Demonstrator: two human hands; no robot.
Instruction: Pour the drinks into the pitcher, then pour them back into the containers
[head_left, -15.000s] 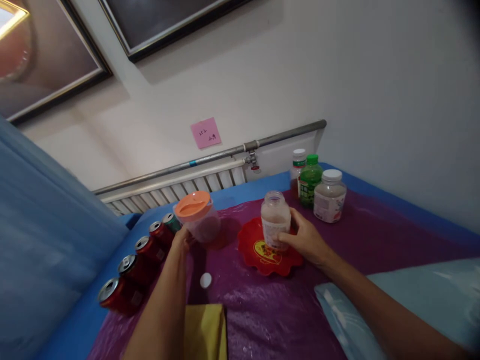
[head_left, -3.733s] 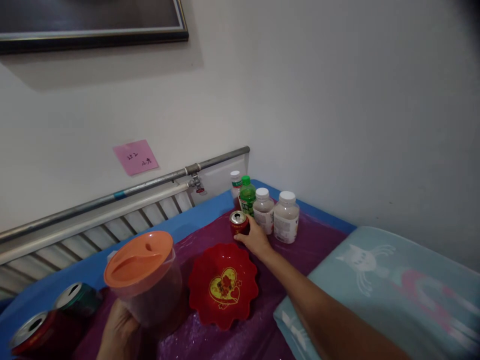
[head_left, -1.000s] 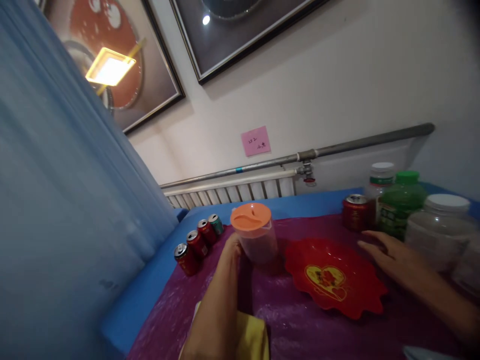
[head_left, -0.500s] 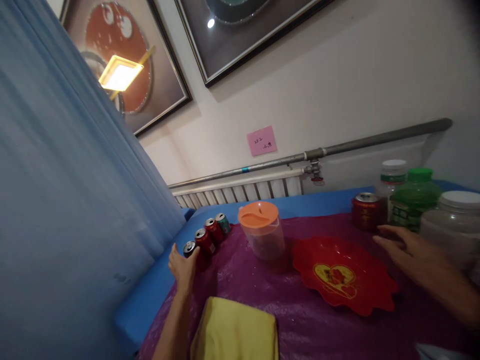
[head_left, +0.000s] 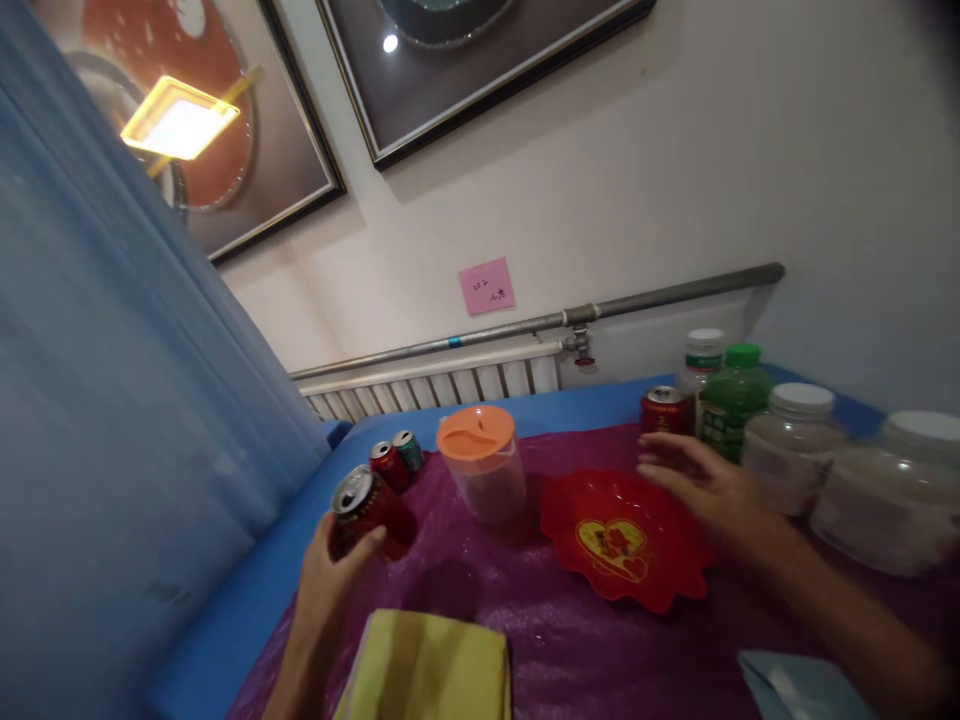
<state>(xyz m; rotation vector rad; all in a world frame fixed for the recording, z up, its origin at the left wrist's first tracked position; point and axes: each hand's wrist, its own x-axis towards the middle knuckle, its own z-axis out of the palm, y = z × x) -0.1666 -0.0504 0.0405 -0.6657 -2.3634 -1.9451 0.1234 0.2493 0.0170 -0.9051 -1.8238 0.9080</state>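
My left hand [head_left: 334, 565] is wrapped round a dark red drink can [head_left: 373, 515], which is tilted and lifted off the purple cover, its shadow falling to the right. Behind it stand a smaller red can [head_left: 389, 466] and a teal can [head_left: 408, 450]. My right hand [head_left: 694, 480] hovers, fingers apart and holding nothing, over the right edge of a red scalloped plate [head_left: 664, 560]. Just beyond its fingertips is another red can [head_left: 666, 410]. A clear pitcher [head_left: 491, 490] with an orange lid stands between the hands.
A folded yellow cloth [head_left: 435, 665] lies at the front. Along the right stand a green bottle [head_left: 735, 395], a white-capped bottle [head_left: 703, 358] and two clear jars [head_left: 795, 445]. A light blue packet [head_left: 799, 685] lies at front right. A blue curtain [head_left: 135, 400] hangs left.
My left hand has closed on the nearest can and raised it off the cover. My right hand has shifted left, nearer the plate. The view has turned slightly to the right.
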